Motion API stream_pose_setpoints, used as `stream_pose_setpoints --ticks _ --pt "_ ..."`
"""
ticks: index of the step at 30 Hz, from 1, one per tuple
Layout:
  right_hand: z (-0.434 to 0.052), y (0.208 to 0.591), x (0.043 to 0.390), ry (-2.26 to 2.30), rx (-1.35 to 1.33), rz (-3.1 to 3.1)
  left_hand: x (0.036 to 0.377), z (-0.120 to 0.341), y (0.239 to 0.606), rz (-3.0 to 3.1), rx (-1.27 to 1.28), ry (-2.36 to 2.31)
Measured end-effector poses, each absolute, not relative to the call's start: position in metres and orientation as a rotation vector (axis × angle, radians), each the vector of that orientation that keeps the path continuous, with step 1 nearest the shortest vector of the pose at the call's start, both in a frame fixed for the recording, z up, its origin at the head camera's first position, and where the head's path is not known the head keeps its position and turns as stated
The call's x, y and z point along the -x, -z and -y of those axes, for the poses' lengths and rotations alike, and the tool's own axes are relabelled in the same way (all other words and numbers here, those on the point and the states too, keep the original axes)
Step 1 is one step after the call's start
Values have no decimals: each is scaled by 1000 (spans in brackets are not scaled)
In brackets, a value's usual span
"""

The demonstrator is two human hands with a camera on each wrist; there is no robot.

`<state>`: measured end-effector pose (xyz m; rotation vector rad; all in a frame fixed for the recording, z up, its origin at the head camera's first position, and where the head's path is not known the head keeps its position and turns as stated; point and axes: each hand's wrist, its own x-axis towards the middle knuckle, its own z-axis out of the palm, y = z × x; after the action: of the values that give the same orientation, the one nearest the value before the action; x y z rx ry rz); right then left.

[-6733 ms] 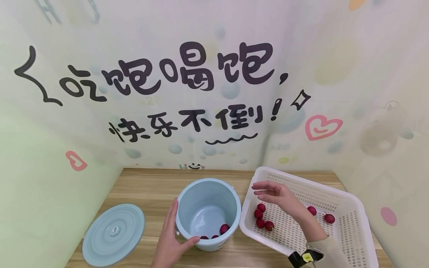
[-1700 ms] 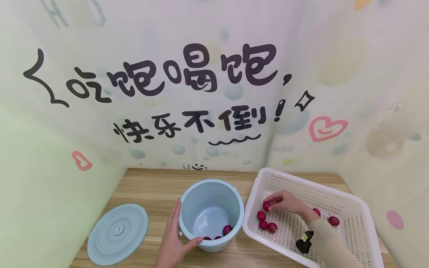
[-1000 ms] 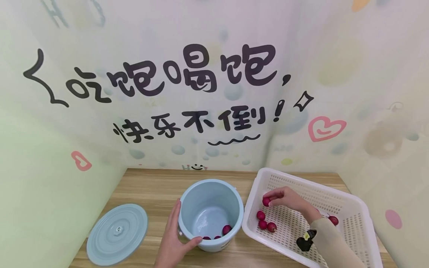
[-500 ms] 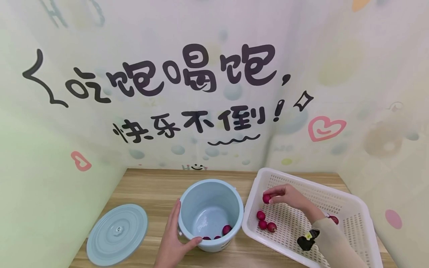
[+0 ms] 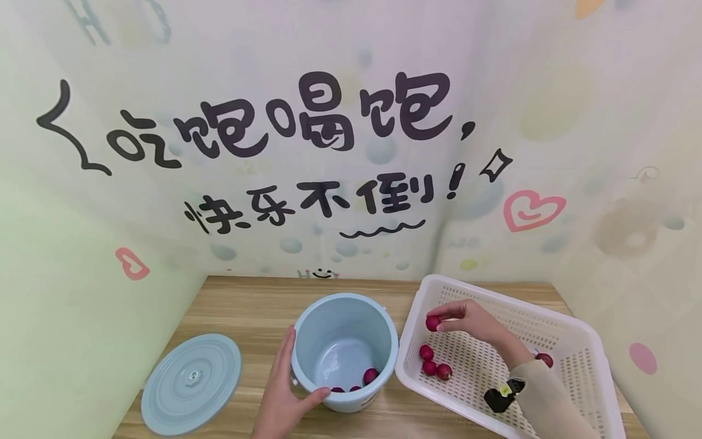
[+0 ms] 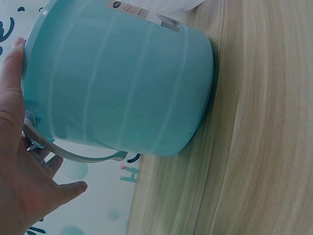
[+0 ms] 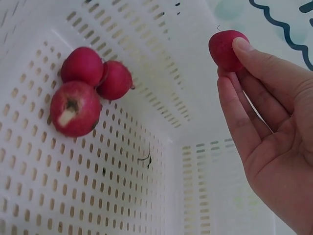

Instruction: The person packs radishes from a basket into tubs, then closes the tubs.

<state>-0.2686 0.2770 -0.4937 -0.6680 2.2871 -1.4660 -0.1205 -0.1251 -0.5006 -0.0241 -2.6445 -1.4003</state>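
Observation:
My right hand (image 5: 468, 320) pinches a red cherry radish (image 5: 432, 323) between thumb and fingertips. In the right wrist view that radish (image 7: 227, 50) is raised over the white basket's floor, its thin root tail pointing up. Three more radishes (image 5: 429, 368) sit clustered at the basket's left end. Standing left of the basket, a light blue bucket (image 5: 329, 323) has a few radishes (image 5: 371, 375) at its bottom, partly hidden by the near rim. My left hand (image 5: 282, 384) rests against the bucket's left side, thumb at its rim, fingers spread by the grey handle (image 6: 73, 155).
The white perforated basket (image 5: 433, 393) stands close to the bucket's right side. Another radish (image 5: 544, 360) lies near its right end, partly behind my right forearm. A round blue lid (image 5: 192, 384) lies on the wooden table (image 5: 247, 305) at left. A printed wall (image 5: 274, 244) rises behind.
My right hand, earlier empty above the basket, has pinched one radish from the left group and raised it slightly, moving a little left most recently. The left hand stays at the bucket.

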Motion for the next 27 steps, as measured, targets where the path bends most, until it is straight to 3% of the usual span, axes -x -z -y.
stream_pose_setpoints --ticks 27 --pt "-227 450 249 1499 742 -2267 121 126 499 2665 11 1406"
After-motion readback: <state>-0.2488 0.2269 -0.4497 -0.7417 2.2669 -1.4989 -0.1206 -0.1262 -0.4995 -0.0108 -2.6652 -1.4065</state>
